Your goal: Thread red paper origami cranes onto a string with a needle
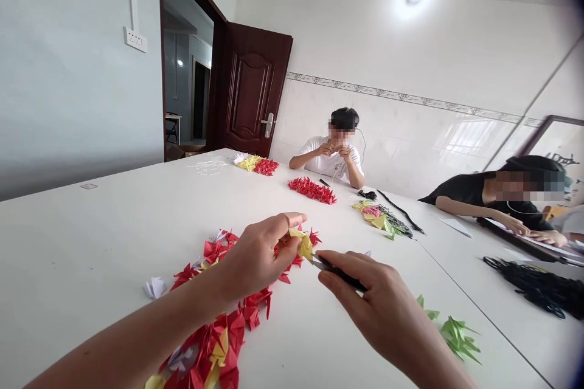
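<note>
My left hand [255, 261] pinches a yellow paper crane [301, 244] between thumb and fingertips, above the white table [82, 237]. My right hand [369, 298] grips a slim black-handled tool [340, 273], and its metal tip touches the yellow crane. Below my hands lies a heap of red and yellow paper cranes [228, 328]. A white paper crane [154, 287] rests at the heap's left side, and green paper cranes [458, 337] lie to the right of my right hand.
A row of red paper cranes [312, 190] lies farther along the table. A person in a white shirt [331, 158] sits at the far end, holding something small. A person in a black shirt [483, 200] works at the right, near a tangle of black cord [538, 285].
</note>
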Demonstrator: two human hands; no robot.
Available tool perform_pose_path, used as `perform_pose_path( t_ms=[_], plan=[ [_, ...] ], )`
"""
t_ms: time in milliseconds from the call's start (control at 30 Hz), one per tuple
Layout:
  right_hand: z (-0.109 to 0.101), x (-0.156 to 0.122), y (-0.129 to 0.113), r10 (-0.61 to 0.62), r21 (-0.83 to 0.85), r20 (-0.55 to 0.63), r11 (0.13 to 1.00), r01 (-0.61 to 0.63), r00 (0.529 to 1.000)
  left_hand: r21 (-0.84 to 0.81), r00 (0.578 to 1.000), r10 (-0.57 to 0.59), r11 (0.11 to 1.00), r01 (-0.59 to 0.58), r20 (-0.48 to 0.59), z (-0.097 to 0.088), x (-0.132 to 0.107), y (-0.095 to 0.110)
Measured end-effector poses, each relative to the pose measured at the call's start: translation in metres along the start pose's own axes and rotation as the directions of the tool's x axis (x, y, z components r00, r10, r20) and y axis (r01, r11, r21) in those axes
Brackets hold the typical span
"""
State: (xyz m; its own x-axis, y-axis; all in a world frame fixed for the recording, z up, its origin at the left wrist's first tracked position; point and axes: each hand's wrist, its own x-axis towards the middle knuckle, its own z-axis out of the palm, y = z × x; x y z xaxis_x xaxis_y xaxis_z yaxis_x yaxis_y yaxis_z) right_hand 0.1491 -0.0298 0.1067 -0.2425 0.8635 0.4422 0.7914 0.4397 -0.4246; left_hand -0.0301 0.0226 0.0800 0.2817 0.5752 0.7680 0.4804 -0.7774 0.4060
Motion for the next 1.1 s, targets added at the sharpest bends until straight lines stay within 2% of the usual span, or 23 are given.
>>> perform_pose_path(
  t_ms=[167, 300, 600, 767, 900, 1033, 1100],
  plan=[
    [0.000, 0.000, 0.002, -0.020, -0.064, 0.028, 0.998, 0.022, 0.999, -0.031, 0.999, 0.018, 0.999, -0.018, 0.027, 0.001, -0.001, 0.004],
    [0.001, 0.001, 0.003, -0.010, -0.117, 0.026, 0.993, 0.013, 1.000, -0.059, 0.995, 0.042, 0.998, -0.036, 0.094, 0.001, -0.002, 0.007],
    [0.004, 0.002, 0.008, -0.023, -0.199, 0.094, 0.979, 0.041, 0.995, -0.054, 0.986, -0.035, 0.998, 0.044, 0.166, 0.000, -0.002, 0.008],
    [0.005, 0.004, 0.009, -0.038, -0.208, 0.108, 0.976, 0.060, 0.993, -0.077, 0.978, -0.023, 0.996, 0.040, 0.209, -0.001, -0.002, 0.006],
    [0.002, 0.003, 0.009, -0.042, -0.200, 0.104, 0.978, 0.062, 0.994, -0.099, 0.963, -0.071, 0.990, 0.100, 0.259, -0.003, -0.002, 0.006],
    [-0.006, -0.002, 0.008, -0.076, -0.127, 0.111, 0.988, 0.090, 0.991, -0.126, 0.966, -0.106, 0.982, 0.139, 0.236, -0.005, 0.000, 0.008],
    [-0.009, -0.002, 0.007, -0.057, -0.067, 0.076, 0.996, 0.062, 0.995, -0.151, 0.972, -0.119, 0.977, 0.152, 0.205, -0.006, 0.001, 0.009]
  ],
)
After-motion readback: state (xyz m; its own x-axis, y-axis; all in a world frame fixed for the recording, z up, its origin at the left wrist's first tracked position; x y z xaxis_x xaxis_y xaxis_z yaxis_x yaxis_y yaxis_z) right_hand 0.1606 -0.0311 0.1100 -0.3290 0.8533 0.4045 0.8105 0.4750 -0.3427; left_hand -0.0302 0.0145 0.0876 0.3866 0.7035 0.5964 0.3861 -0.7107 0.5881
